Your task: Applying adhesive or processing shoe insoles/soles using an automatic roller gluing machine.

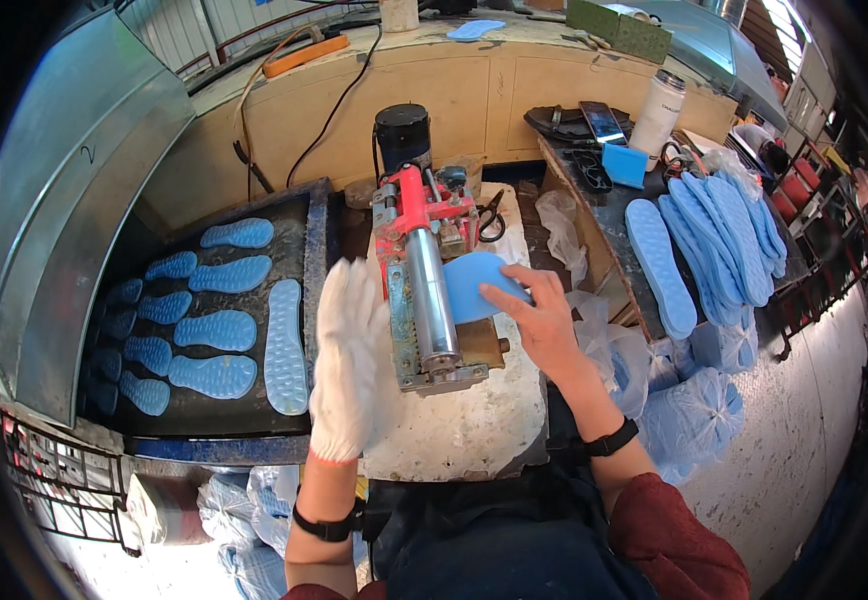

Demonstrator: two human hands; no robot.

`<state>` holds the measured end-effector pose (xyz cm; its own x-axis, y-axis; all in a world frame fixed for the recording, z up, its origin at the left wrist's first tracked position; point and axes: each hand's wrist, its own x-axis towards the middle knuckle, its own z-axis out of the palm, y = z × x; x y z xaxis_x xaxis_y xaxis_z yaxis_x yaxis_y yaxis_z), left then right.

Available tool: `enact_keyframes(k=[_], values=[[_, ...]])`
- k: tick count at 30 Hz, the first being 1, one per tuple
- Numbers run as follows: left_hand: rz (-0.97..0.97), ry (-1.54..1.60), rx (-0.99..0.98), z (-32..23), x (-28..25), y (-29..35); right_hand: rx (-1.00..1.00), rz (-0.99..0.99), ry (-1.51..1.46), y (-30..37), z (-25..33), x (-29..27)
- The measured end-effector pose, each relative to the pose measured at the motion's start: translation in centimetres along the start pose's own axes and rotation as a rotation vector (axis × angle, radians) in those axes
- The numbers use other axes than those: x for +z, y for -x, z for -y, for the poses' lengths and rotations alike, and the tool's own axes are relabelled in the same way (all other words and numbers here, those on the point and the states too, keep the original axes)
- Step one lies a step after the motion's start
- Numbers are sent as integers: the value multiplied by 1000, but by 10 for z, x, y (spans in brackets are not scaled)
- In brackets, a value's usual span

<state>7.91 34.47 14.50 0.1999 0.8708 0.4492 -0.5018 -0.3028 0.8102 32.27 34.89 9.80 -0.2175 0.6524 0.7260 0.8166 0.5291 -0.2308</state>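
Bare fingers of my right hand (549,318) pinch a smooth light-blue insole (472,284), thumb and forefinger on its right edge. Its left edge lies against a shiny metal roller (430,300) on a small red-framed machine (414,205); whether it reaches under the roller is hidden. My left hand (344,360), in a white knitted glove, is held upright just left of the roller, fingers stretched out and holding nothing. Close to the left glove, a textured blue insole (286,347) lies on a dark conveyor belt (254,410).
More blue insoles (216,331) lie spread over the belt, leading under a metal hood (64,190). On the right table (614,240) are stacked insoles (719,240), a white bottle (658,115) and a phone (602,123). Black scissors (492,218) lie behind the roller. Plastic-wrapped bundles (694,425) stand below.
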Motion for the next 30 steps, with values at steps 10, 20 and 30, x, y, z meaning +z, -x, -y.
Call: enact_keyframes(k=[10, 20, 30], values=[[47, -436, 176, 44, -18, -41, 484, -331, -384, 79, -12, 7], [11, -444, -67, 64, -62, -1, 544, 127, -518, 126, -29, 129], [62, -152, -383, 45, -67, 48, 441, 126, -165, 177, -41, 182]])
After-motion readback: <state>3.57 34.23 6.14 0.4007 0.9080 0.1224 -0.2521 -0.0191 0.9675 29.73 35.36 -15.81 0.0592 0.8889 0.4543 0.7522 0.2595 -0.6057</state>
